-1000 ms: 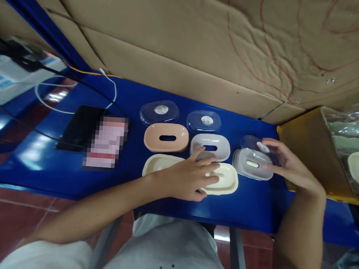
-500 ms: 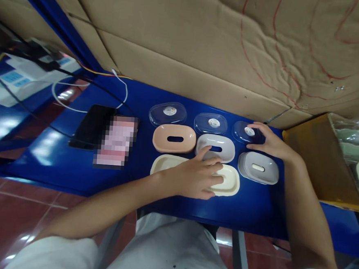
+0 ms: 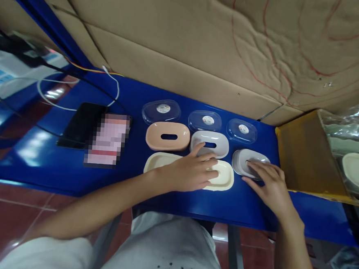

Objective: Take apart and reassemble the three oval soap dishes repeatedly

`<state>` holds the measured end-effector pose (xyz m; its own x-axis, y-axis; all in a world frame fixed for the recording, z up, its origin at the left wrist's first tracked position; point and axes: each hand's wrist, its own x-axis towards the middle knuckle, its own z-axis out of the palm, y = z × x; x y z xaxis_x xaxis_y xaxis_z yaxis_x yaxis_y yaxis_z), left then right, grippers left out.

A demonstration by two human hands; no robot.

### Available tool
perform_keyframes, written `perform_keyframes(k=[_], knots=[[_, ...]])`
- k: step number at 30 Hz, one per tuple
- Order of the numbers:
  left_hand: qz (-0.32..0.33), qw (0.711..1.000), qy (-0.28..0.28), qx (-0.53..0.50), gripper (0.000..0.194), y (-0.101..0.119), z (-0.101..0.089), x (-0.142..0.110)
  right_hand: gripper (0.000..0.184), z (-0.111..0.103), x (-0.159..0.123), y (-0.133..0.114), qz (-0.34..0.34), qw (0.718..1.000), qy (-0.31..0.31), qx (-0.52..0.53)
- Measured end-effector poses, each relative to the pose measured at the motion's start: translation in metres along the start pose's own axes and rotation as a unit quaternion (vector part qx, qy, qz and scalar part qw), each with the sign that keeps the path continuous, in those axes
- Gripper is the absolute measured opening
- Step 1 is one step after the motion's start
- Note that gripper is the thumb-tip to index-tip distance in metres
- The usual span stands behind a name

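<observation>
My left hand (image 3: 193, 172) lies with spread fingers over a cream oval tray (image 3: 225, 187) and partly hides it. One of its fingers reaches the light grey oval dish (image 3: 223, 148) with a slot in the middle. Over at the right, my right hand (image 3: 268, 183) rests its fingertips on a stacked grey oval dish (image 3: 238, 163), thumb apart at the near side. A peach slotted dish (image 3: 183, 141) and another cream tray (image 3: 156, 162) are left of these. Behind them stand three clear plastic lids, the left lid (image 3: 152, 112), middle lid (image 3: 195, 120) and right lid (image 3: 248, 135), each with a round sticker.
Two phone-like devices lie at the left, a black one (image 3: 82, 123) and one with a blurred screen (image 3: 108, 142), near a white cable (image 3: 118, 89). A cardboard box (image 3: 307, 155) with wrapped pieces bounds the right. Cardboard sheeting (image 3: 174, 40) lines the back of the blue table (image 3: 174, 202).
My right hand has moved from the right-hand clear lid down towards me onto the stacked grey dish. My left hand stays over the cream tray. The view has shifted slightly.
</observation>
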<state>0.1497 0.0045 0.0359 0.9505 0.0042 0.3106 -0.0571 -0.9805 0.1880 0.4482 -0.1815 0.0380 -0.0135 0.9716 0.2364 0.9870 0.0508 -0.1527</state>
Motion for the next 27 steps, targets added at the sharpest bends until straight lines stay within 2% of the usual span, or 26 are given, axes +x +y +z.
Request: perform_keyframes(k=[3,9,12,17,20,23,27], knots=[[0.001,1.000,0.000,-0.003,0.015,0.000,-0.002,0.002,0.039,-0.003,-0.002,-0.003,-0.017,1.000,-0.010,-0.001],[0.004,1.000,-0.003,0.008,0.013,0.000,-0.001,0.002,0.038,-0.028,-0.004,-0.005,-0.018,0.997,-0.065,0.031],[0.005,1.000,-0.005,0.013,0.014,0.000,0.001,0.001,0.037,-0.034,0.005,0.001,-0.020,0.998,-0.052,0.029],[0.000,1.000,-0.019,0.017,0.015,-0.001,0.003,0.001,0.036,-0.022,0.048,0.012,-0.047,0.999,0.013,0.005],[0.000,1.000,-0.013,0.020,0.015,-0.001,0.004,0.001,0.035,-0.009,0.071,0.018,-0.060,0.998,0.012,0.013],[-0.002,1.000,-0.001,0.015,0.013,-0.001,0.005,0.000,0.035,0.001,0.079,0.023,-0.063,0.997,-0.016,0.034],[-0.004,1.000,0.002,0.018,0.012,0.000,0.005,-0.001,0.039,0.004,0.074,0.023,-0.051,0.996,-0.038,0.055]])
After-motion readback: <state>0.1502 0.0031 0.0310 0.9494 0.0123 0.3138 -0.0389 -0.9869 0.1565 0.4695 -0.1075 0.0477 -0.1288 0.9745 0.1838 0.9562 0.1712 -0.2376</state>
